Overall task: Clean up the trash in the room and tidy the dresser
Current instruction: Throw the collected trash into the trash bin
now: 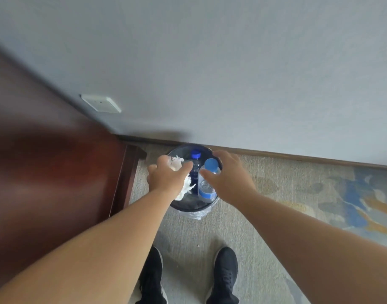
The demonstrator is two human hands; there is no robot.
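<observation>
White tissue (pixel 183 189) in left hand's (pixel 166 178) grasp, bottle (pixel 206 183) in right hand's (pixel 230 176), above bin (pixel 194 208).

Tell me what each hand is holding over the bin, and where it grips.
The left hand clutches crumpled white tissue in its fist. The right hand holds a clear water bottle by its upper body, just below the blue cap.

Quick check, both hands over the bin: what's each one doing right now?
Left hand: closed on crumpled white tissue, over the trash bin.
Right hand: grip closed on a clear water bottle with a blue cap.
</observation>
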